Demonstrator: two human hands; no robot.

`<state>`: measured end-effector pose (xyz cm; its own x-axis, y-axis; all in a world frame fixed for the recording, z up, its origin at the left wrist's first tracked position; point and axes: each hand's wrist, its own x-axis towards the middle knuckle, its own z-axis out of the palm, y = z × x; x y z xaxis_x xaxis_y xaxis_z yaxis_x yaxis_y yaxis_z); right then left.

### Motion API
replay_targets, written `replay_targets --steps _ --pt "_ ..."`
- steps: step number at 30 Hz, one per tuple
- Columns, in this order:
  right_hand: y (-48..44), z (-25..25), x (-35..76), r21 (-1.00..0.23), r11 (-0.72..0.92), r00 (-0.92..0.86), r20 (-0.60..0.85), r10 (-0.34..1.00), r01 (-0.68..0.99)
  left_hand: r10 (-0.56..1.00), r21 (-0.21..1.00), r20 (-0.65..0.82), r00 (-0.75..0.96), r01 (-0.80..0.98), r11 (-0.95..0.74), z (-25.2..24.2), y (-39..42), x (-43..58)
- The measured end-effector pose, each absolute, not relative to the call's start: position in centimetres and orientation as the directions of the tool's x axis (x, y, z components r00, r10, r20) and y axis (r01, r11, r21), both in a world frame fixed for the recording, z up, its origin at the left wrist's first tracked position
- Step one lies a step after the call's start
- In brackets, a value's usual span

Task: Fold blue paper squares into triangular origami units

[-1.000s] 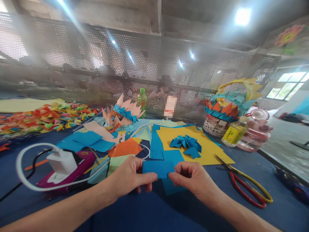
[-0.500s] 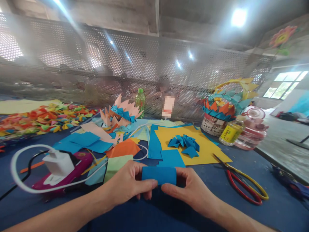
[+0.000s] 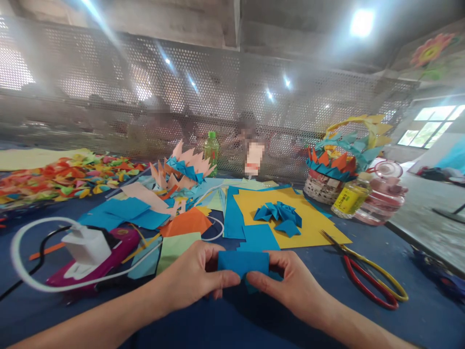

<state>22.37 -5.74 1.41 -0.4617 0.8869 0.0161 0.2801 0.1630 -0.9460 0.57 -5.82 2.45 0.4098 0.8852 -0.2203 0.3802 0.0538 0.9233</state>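
"What's that person holding?"

"A small blue paper rectangle [image 3: 242, 262], pinched at one end by the left-hand grip [image 3: 201, 278] and at the other by the right-hand grip [image 3: 287, 277]."

"And on the counter [image 3: 203, 325]?"

"Folded blue pieces [image 3: 279, 216] on yellow sheets [image 3: 317, 222]. Scissors [image 3: 343, 249] lie right, tips over the yellow; a white plug [image 3: 87, 247] sits in a purple power strip [image 3: 127, 240], left."

Ceiling lamp [image 3: 362, 23]: overexposed; the nearby ceiling [image 3: 290, 19] is veiled by glare.
Window [image 3: 430, 127]: daylight is admitted from the right.
Perforated screen [image 3: 218, 97]: softened by haze; bright streaks are smeared across it.
Tabletop [image 3: 189, 327]: dimly lit; a soft shadow is cast below the right hand [image 3: 285, 275].
Flower [image 3: 432, 51]: blurred and stretched near the frame edge.
Background patch [image 3: 255, 157]: masked by coarse pixelation.
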Motion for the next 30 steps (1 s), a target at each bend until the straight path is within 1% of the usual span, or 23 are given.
replay_targets --steps 3,7,9,11,17,21,26,30 --pt "-5.4 1.3 22.7 -0.950 0.160 -0.450 0.025 0.893 0.266 0.913 0.915 -0.192 0.360 0.402 0.035 2.3 -5.5 0.4" --pt "-4.2 1.3 23.5 -0.977 0.111 -0.386 0.033 0.922 0.180 0.958 0.911 -0.115 0.264 0.412 -0.004 2.4 -4.8 -0.1" --pt "-3.6 1.3 23.9 -0.985 0.065 -0.348 0.006 0.937 0.159 0.963 0.916 -0.094 0.253 0.401 -0.016 2.6 -4.7 -0.3" --pt "-3.4 1.2 24.0 -0.984 0.054 -0.328 -0.005 0.945 0.169 0.965 0.923 -0.080 0.251 0.383 -0.023 2.7 -4.7 -0.3" --pt "-3.9 0.6 23.7 -0.965 0.155 -0.448 0.046 0.893 0.211 0.970 0.951 -0.022 0.242 0.303 -0.054 3.1 -4.7 0.0" --pt "-4.1 0.2 23.7 -0.938 0.199 -0.447 0.054 0.893 0.285 0.958 0.963 -0.030 0.284 0.265 -0.049 2.8 -4.7 0.1" --pt "-3.9 0.1 23.8 -0.923 0.217 -0.451 0.054 0.891 0.318 0.948 0.963 -0.036 0.316 0.264 -0.051 2.6 -4.9 0.1" --pt "-4.1 0.2 23.7 -0.856 0.319 -0.471 0.103 0.876 0.406 0.943 0.953 -0.043 0.329 0.296 -0.059 2.6 -5.1 0.3"
